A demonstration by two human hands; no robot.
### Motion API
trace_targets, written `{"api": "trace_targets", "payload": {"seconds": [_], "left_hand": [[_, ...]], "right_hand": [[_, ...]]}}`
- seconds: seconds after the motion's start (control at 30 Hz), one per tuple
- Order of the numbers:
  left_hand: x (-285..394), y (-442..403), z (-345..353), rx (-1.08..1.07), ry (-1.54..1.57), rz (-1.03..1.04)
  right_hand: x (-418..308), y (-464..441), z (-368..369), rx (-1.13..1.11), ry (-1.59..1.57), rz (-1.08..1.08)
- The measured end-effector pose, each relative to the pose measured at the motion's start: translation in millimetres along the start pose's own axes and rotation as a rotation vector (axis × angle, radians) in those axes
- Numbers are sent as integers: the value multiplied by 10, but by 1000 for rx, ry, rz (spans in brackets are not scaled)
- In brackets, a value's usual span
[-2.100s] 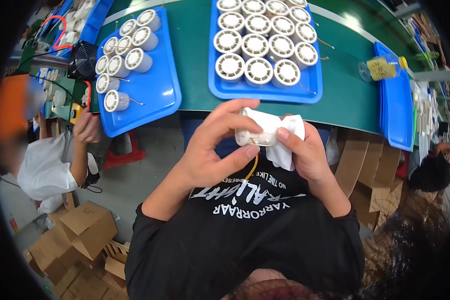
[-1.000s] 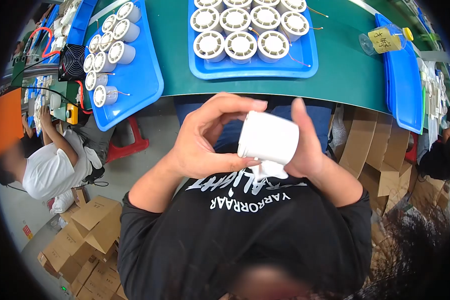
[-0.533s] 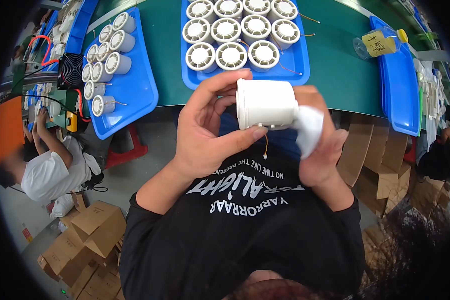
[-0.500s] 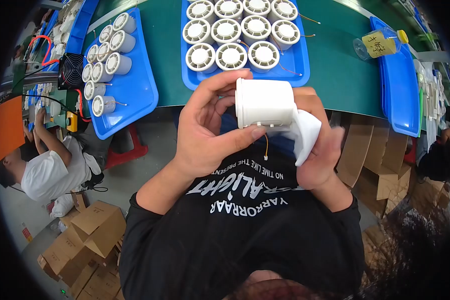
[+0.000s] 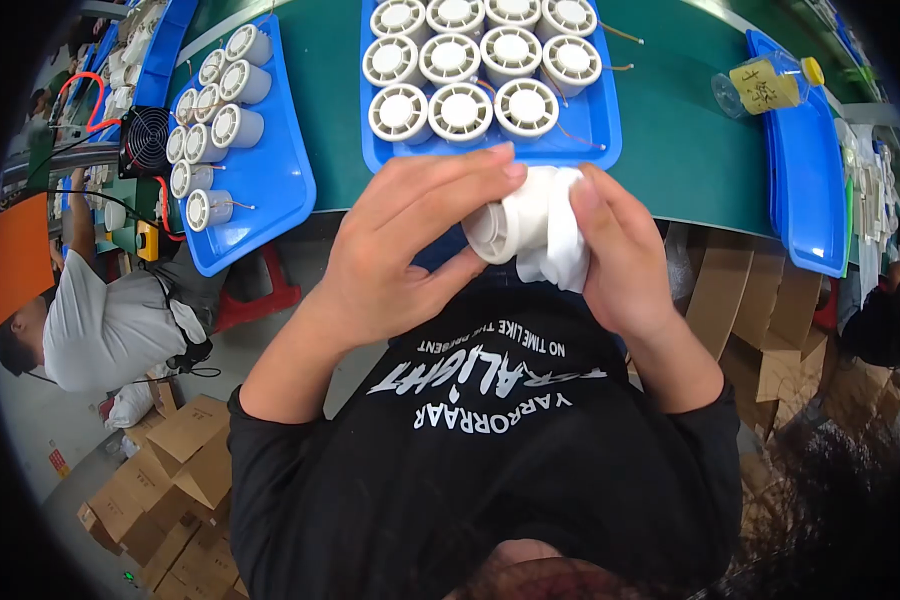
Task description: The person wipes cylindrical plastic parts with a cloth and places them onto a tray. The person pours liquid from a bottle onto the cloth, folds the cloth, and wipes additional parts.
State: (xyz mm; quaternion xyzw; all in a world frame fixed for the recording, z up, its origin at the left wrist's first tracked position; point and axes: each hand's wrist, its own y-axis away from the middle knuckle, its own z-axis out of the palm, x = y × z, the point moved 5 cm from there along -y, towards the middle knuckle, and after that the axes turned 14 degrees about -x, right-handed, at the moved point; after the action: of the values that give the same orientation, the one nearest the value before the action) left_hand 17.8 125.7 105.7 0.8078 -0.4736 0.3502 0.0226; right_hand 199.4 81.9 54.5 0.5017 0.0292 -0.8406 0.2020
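Note:
A white cylindrical housing [image 5: 532, 212] with a slotted round end is tilted in front of my chest, near the table's edge. My left hand [image 5: 395, 235] grips it around the slotted end, fingers above and thumb below. A white cloth [image 5: 562, 235] lies against the housing's other end, pinched in my right hand [image 5: 622, 245]. Similar housings [image 5: 460, 112] with thin wires stand in rows on a blue tray [image 5: 610, 130] just beyond my hands. More of them [image 5: 236, 126] are on a second blue tray [image 5: 295, 185] to the left.
Stacked blue trays [image 5: 808, 190] and a clear bottle with a yellow cap [image 5: 770, 85] are at the table's right. A black fan [image 5: 148, 140] stands at the left. A co-worker [image 5: 105, 320] in a white shirt is at the left. Cardboard boxes [image 5: 160, 470] lie on the floor.
The housing has turned, so its slotted end now shows toward the lower left. My right hand has brought the cloth up against it. The co-worker's arm has moved.

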Motion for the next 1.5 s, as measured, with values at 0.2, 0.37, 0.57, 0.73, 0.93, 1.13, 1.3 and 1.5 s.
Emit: {"api": "trace_targets", "payload": {"seconds": [0.2,0.37,0.57,0.73,0.93,1.13,1.3,1.5], "left_hand": [[-16,-13,194,90,1231,-279],[1,-55,93,-42,931,-363],[35,-144,121,-7,506,-152],[12,-137,216,-88,1193,-380],[82,-178,176,-74,1230,-495],[218,-353,112,-107,-14,-47],[143,-334,240,-3,210,-84],[106,-466,340,-34,222,-114]], "right_hand": [[-390,267,213,48,1308,-822],[-343,188,95,81,966,-614],[-232,113,-99,79,597,-449],[-415,201,3,49,1161,-802],[-369,239,-12,77,1153,-773],[-148,-72,-411,34,-297,106],[-136,-16,-686,50,-589,-73],[-67,298,-1249,65,-709,-310]]}}
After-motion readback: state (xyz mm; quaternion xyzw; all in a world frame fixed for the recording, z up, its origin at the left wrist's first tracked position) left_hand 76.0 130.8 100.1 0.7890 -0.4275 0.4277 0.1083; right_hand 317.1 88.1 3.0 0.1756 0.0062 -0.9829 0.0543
